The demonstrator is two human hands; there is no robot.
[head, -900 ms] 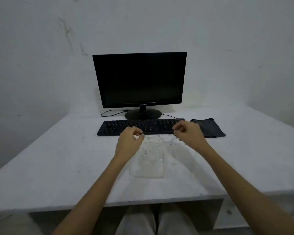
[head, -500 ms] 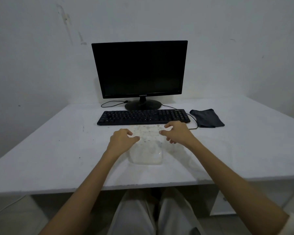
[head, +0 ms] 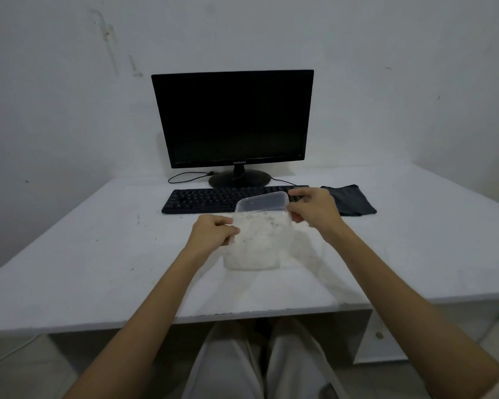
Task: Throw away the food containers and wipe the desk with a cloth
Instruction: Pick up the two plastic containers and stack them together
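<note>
Food container: clear plastic food container [head: 257, 240] is being held tilted over the middle of the tabletop [head: 84, 254], its far rim raised in front of the keyboard [head: 208, 198]; crumbs and smears are clinging to its inside.
Lid or second tray: another clear piece [head: 264, 202] is showing at the raised far edge; whether it is a lid or a nested container I cannot tell.
Left hand: left hand [head: 212, 233] is pinching the near-left rim, fingers curled closed on the plastic.
Right hand: right hand [head: 314, 210] is gripping the far-right corner, thumb and fingers closed on the edge.
Cloth: dark cloth [head: 350, 200] is lying untouched just right of the keyboard, so wiping is probably waiting.
Background: monitor [head: 234, 119] is standing dark behind the keyboard.
Risk, spill: tilting further is likely to be shaking crumbs onto the keys.
Risk, grip: thin plastic is likely to be flexing under a pinch grip, so a corner could be slipping or the two pieces separating during the lift.
Risk, residue: specks are dotting the tabletop beneath.
</note>
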